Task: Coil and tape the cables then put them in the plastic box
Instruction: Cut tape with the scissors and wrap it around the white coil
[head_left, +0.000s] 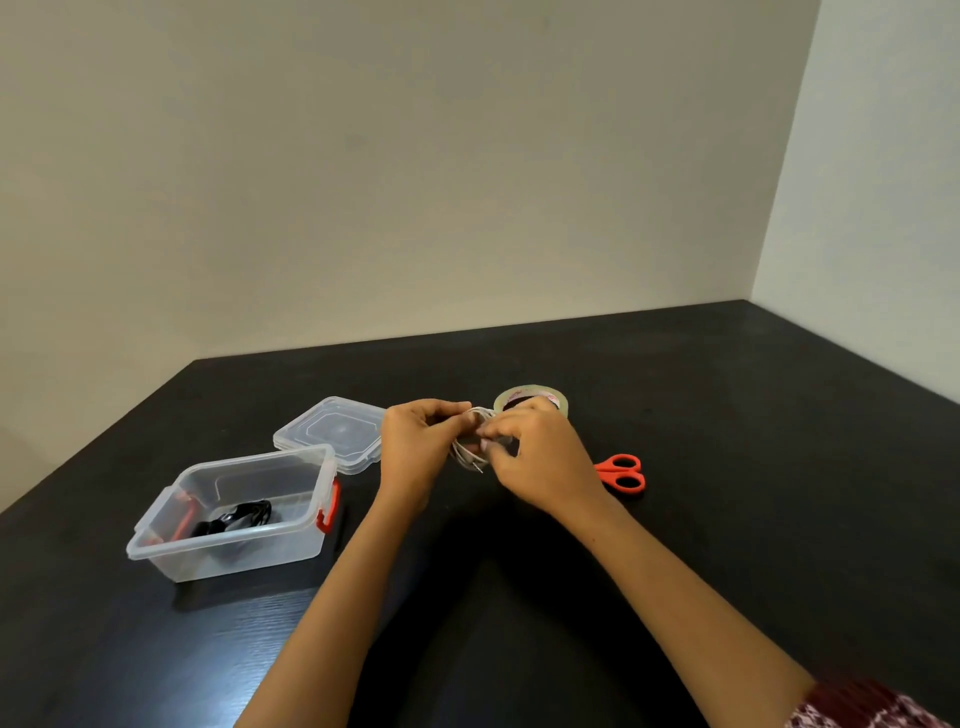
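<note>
The left hand (415, 447) curls round one side of a small white cable coil (470, 458), and the right hand (540, 457) pinches the other side, above the counter (727, 415). The tape roll (530, 395) sits just beyond the right hand. The open plastic box (234, 557) lies well left, nearer the left hand, with a black cable (244, 517) inside.

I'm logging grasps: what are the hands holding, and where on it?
Both hold the coiled white cable: the left hand grips its left side, the right hand pinches its right side.
</note>
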